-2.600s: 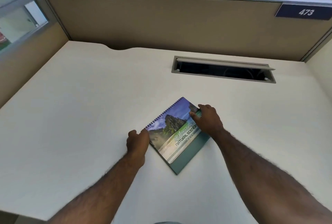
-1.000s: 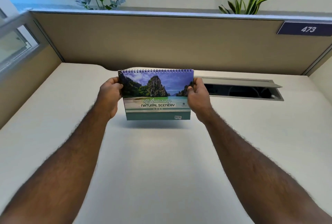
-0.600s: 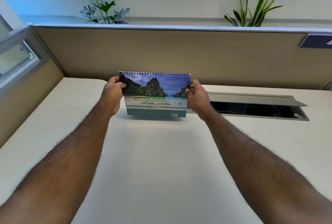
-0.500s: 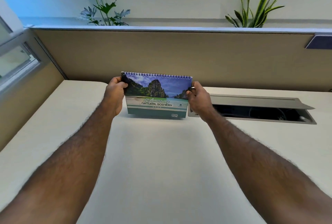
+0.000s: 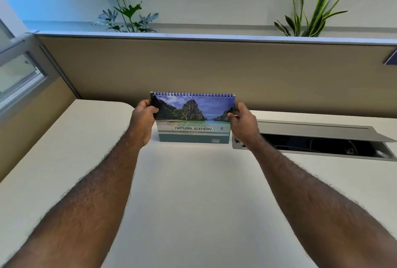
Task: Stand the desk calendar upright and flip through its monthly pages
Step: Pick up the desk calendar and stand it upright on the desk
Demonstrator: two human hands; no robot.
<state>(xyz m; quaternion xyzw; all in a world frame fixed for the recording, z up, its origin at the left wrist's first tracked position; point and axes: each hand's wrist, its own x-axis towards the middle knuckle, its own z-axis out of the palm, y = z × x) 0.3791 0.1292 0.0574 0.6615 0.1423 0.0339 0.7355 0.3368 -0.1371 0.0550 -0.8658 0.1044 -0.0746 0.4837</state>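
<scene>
Desk calendar point(image 5: 194, 118) stands upright on the pale surface point(image 5: 189, 192), its spiral binding at the top and its cover, a sea-and-cliffs scene titled "Amazing Natural Scenery", facing the camera. Its bottom edge appears to meet the surface, though contact cannot be judged for certain. Just to its right, a grey cable hatch point(image 5: 311, 139) is set into the surface with its lid raised and dark cables inside; the right wrist crosses the hatch's left corner. Behind the calendar rises a tan partition point(image 5: 214, 68), close enough to leave only a narrow strip of surface between them. Two leafy plants point(image 5: 126, 13) show above the partition, under a window. A glazed side panel point(image 5: 19, 74) closes off the left.

In front of the calendar the surface lies bare and wide, running toward the camera between both forearms; its left edge curves away toward the side panel.

Left hand point(image 5: 142, 118) grips the calendar's upper left edge, thumb on the front and fingers point(image 5: 146, 102) curled behind. Right hand point(image 5: 242, 121) pinches the upper right edge the same way, fingers drawn together.
</scene>
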